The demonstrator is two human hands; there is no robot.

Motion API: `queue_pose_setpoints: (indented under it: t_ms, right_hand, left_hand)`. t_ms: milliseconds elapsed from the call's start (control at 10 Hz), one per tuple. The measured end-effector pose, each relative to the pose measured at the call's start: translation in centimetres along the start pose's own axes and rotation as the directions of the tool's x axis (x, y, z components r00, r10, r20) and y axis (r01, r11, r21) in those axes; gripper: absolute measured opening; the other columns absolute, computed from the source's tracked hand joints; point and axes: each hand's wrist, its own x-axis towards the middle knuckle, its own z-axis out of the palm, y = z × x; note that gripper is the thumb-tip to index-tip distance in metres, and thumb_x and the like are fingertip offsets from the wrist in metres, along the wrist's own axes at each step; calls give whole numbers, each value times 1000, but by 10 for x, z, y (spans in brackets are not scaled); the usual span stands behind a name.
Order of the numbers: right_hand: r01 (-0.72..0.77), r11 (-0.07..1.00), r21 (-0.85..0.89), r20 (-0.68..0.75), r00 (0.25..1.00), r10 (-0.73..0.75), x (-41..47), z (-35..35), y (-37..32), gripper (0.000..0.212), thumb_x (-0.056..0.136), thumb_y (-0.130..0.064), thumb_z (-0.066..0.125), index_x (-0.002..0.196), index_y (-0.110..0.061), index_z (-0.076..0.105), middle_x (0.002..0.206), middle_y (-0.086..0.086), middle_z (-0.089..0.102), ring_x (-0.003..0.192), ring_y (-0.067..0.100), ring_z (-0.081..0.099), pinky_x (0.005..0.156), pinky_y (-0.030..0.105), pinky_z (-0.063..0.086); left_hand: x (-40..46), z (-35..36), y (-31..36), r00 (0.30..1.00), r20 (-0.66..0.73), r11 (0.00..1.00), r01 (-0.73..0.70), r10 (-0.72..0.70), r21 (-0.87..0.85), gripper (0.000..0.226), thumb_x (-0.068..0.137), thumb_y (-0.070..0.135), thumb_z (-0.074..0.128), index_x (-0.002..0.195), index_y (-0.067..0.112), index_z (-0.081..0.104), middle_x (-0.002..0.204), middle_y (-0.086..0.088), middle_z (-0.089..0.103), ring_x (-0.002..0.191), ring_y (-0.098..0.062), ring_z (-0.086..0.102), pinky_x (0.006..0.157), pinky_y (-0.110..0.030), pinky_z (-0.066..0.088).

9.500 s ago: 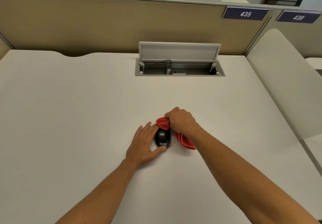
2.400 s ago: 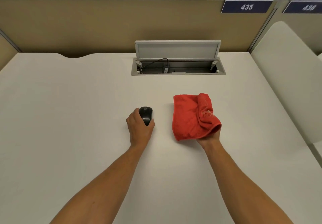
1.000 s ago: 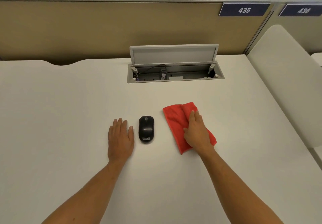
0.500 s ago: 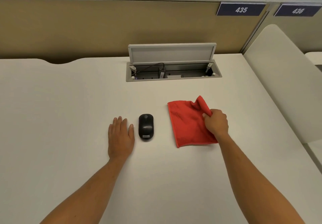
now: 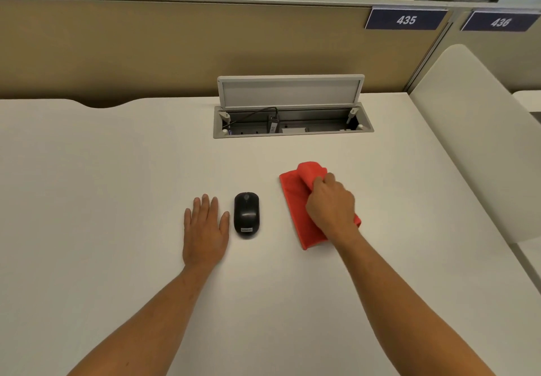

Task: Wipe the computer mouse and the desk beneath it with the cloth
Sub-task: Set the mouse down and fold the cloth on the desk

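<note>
Our left hand [image 5: 205, 229] lies flat and open on the bench [image 5: 117, 200], just left of the mouse [image 5: 246, 214]. Our right hand [image 5: 330, 206] has its grip closed on the bunched far edge of the red cloth [image 5: 295, 200], right of the mouse.

**Mouse and cloth side by side on the surface**

We see a black computer mouse [image 5: 246, 215] lying flat on the white surface [image 5: 102, 185], its wheel end pointing away from us and a small grey label at its near end. To its right, apart from it, lies a red cloth [image 5: 295, 200]. It is spread partly flat, and its far right part is folded over and bunched up, lifted a little from the surface. Its near edge is a rounded fold.
</note>
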Motion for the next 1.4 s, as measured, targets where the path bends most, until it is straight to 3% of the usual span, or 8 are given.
queue_pose_setpoints:
  t_ms: [300,400,500,600,700,900,1200,1400]
  right_hand:
    - [62,997,44,120,990,-67,-16,32,-32,34,98,-21,40,120,3,49,108,15,56,87,34,61,61,38,41]
    - [112,967,229,86,987,-135,-9,25,-21,26,100,-21,36,91,-9,57,95,16,63,83,39,60,65,42,43]
    - [-14,936,351,84,996,-17,3,18,1,20,94,-19,40,80,-13,54,90,13,63,83,38,59,66,37,40]
    - [-128,940,317,16,991,129,3,22,21,28,90,-28,55,111,-10,60,107,13,59,100,35,56,77,41,45]
    - [-309,910,276,190,946,264,-2,32,28,59,85,-52,60,125,-9,49,117,15,55,109,36,51,85,46,45]
    - [-433,770,468,311,897,315,1,48,23,35,83,-47,64,95,-16,54,98,5,65,84,25,57,69,33,43]
    - [-449,491,747,349,893,284,32,32,79,31,91,-31,62,112,-10,58,108,11,66,96,30,63,88,48,52]
    - [-425,425,799,335,902,273,64,26,128,25,93,-28,62,112,-11,60,106,13,68,92,29,66,82,45,56]
  left_hand:
    - [0,-1,1,1000,8,1000,5,-5,1,57,105,39,33,153,7,32,161,-13,25,151,-27,14,124,-43,6]
    - [0,-2,1,1000,-2,1000,6,-6,-10,55,105,36,34,152,7,34,161,-13,27,151,-27,16,123,-44,7]
    - [0,-2,2,1000,2,1000,9,-9,-18,54,105,35,34,152,7,34,161,-13,27,151,-27,16,123,-44,7]
    - [0,-3,2,1000,2,1000,9,-9,-19,54,105,36,34,152,7,34,161,-13,27,151,-27,16,123,-44,7]
    - [0,-4,3,1000,-3,1000,11,-12,-8,54,105,35,35,151,7,35,160,-13,28,151,-27,17,123,-44,8]
    - [-1,-4,3,1000,-7,1000,8,-8,-7,54,105,35,37,151,7,35,160,-13,29,151,-28,18,123,-44,9]
    - [1,-3,2,1000,-5,1000,10,-10,-14,55,105,35,37,151,7,35,160,-13,28,151,-27,18,123,-43,8]
    - [2,0,1,1000,-15,1000,7,-7,-26,53,104,33,41,150,6,38,159,-14,31,150,-29,20,123,-46,11]
